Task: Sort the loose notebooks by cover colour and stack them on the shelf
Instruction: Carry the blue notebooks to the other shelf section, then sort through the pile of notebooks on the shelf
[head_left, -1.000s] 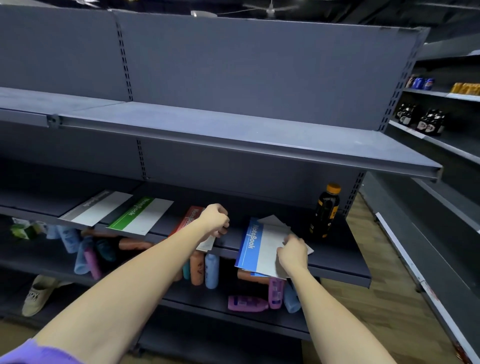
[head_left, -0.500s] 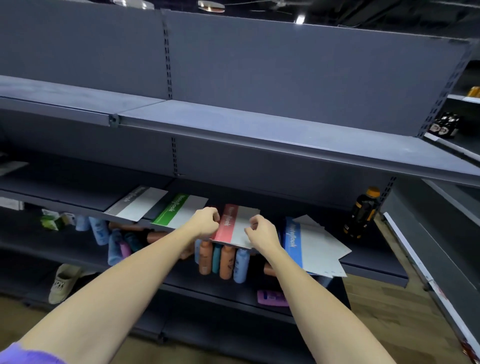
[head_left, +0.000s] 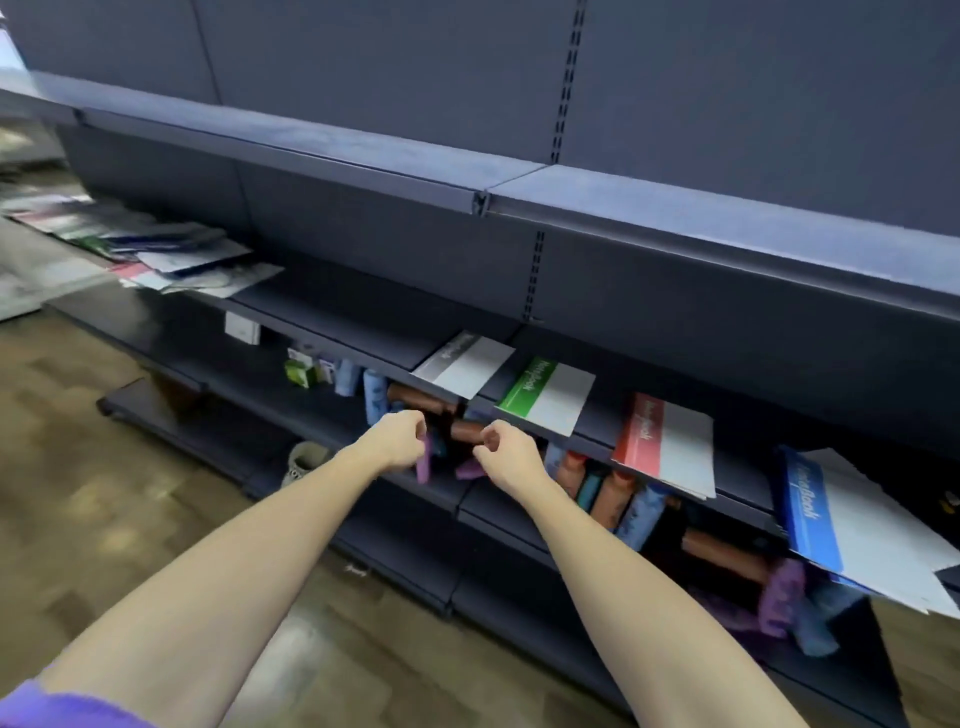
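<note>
Both hands are out in front of the dark metal shelf (head_left: 363, 338), and neither is carrying anything: the left hand (head_left: 397, 439) has its fingers curled into a loose fist, the right hand (head_left: 506, 452) likewise, fingers bent inward with nothing between them, both hanging just below the shelf's front lip. On that shelf, 4 sorted spots run rightward: a grey notebook (head_left: 465, 364), flat and matte, poking over the edge; next along, a green notebook (head_left: 545, 396) with a white lower half; then a red notebook stack (head_left: 667, 441), thin sheets slightly fanned; and farthest right a blue notebook stack (head_left: 852, 525), its corners splayed and overhanging the lip. Far to the left on the same shelf lies a loose heap of notebooks (head_left: 171, 254), blurred, mixed colours, edges jumbled. Under the shelf, on the tier below, sit rounded bottles (head_left: 618, 499) in brown, blue and purple, some upright, some toppled.
</note>
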